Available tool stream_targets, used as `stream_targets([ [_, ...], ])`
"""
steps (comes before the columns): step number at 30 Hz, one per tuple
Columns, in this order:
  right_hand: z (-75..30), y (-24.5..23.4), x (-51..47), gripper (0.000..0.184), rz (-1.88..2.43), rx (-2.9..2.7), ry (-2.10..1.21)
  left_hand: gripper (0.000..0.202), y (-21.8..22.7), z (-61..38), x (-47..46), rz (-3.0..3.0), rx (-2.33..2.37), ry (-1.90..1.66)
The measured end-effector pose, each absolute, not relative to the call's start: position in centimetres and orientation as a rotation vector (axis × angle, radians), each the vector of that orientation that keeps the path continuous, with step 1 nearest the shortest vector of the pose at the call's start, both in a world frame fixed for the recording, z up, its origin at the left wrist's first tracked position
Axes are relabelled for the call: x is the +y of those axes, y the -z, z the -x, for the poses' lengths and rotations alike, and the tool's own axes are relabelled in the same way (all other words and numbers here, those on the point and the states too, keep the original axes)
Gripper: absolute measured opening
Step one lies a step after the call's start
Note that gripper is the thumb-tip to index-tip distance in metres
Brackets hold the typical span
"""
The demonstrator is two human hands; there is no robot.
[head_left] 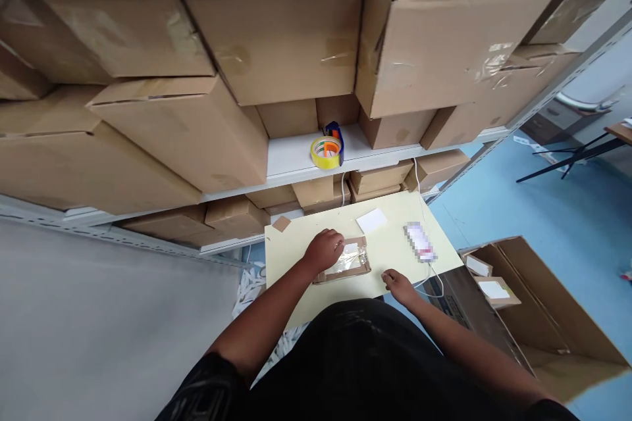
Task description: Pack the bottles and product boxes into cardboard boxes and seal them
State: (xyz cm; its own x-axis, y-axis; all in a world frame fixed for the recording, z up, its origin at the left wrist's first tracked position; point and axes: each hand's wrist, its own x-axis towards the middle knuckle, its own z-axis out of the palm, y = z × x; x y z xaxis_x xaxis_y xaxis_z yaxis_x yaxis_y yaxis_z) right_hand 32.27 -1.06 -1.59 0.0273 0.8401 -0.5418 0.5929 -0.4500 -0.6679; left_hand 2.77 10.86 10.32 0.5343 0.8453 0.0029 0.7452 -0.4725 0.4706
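A small flat cardboard parcel point(354, 270) lies on the pale yellow tabletop point(291, 302), with shiny clear tape and a white label on its top. My left hand point(323, 250) is over the parcel's left end, its fingers curled closed. Whether they grip anything is hidden. To the parcel's right, near the front edge, my right hand point(399, 286) is apart from it. Thumb and forefinger are pinched together there, and anything between them is too small to make out. Behind the parcel lies a white card or stack of labels point(372, 220).
A phone-like device point(419, 242) with a white cable lies on the right. A tape dispenser with yellow tape point(326, 152) sits on the shelf above, among cardboard boxes point(276, 46). A big open carton point(557, 296) holding small parcels stands at lower right.
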Motion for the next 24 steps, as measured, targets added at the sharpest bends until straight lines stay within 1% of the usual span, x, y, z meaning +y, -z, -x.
stream_targets([
  [3, -33.2, 1.5, -0.5, 0.038, 1.924, -1.542, -1.42, 0.023, -10.1, -7.5, 14.8, -2.454, 1.251, 0.025],
  [6, -34.7, 1.6, 0.3, 0.036, 1.884, -1.543, -1.486, 0.026, -8.4, -12.3, 18.7, -2.455, 1.234, 0.354],
  [9, -36.7, 1.8, 1.1, 0.035, 1.868, -1.491, -1.562, 0.028, -5.8, -16.2, 22.1, -2.419, 1.203, 0.551],
  [12, -38.7, 2.0, 1.8, 0.034, 1.879, -1.453, -1.595, 0.039, -2.9, -18.9, 24.4, -2.398, 1.155, 0.713],
  [14, -39.9, 2.0, 2.3, 0.034, 1.887, -1.442, -1.611, 0.047, -1.5, -19.9, 25.3, -2.401, 1.125, 0.777],
  [16, -40.8, 2.0, 2.7, 0.034, 1.887, -1.437, -1.626, 0.049, -0.5, -20.5, 25.7, -2.415, 1.101, 0.805],
  [20, -41.8, 2.3, 3.2, 0.034, 1.892, -1.417, -1.655, 0.044, 0.2, -20.7, 25.9, -2.436, 1.071, 0.806],
  [24, -42.0, 3.1, 3.2, 0.033, 1.893, -1.411, -1.679, 0.031, 0.1, -20.4, 25.8, -2.424, 1.077, 0.789],
])
